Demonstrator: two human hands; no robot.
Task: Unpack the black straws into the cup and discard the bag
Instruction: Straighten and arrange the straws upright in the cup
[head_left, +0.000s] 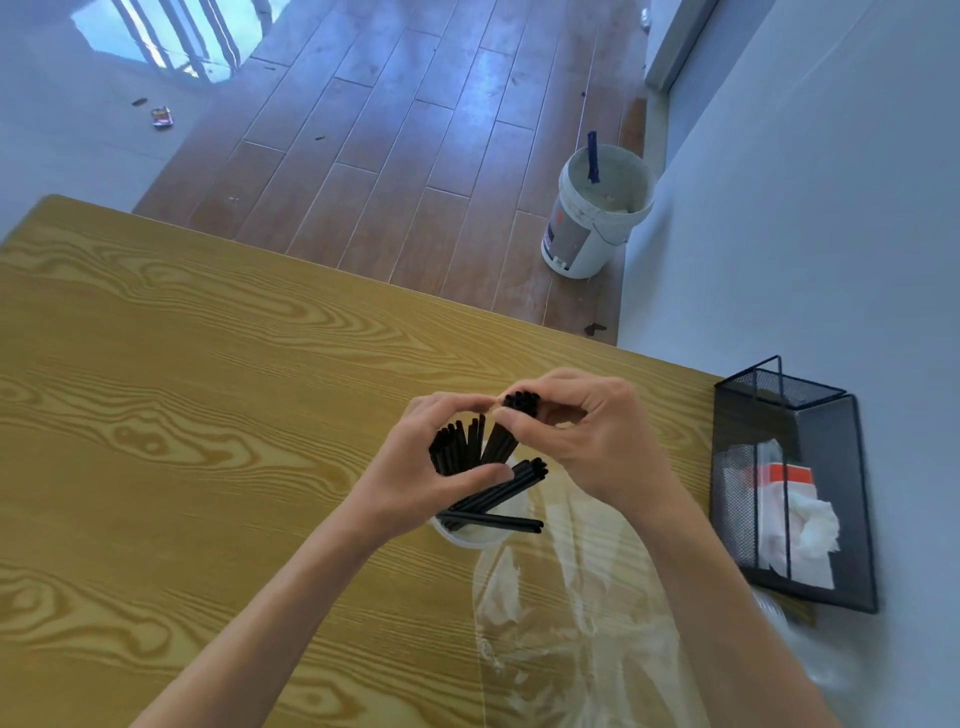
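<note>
bag (571, 613) empty, flat on table (208, 364), nearest, under right forearm | cup (467, 535) directly below both hands, some straws leaning in it | left hand (431, 467) grasping fanned straws (457, 447) | right hand (587, 436) pinching a bundle, long axis slanting down-left toward cup | wire basket (789, 483) right of grip, likely for bag

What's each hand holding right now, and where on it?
Right hand: a small bundle of black straws, pinched at its top end. Left hand: grip around the straws standing in the cup.
</note>
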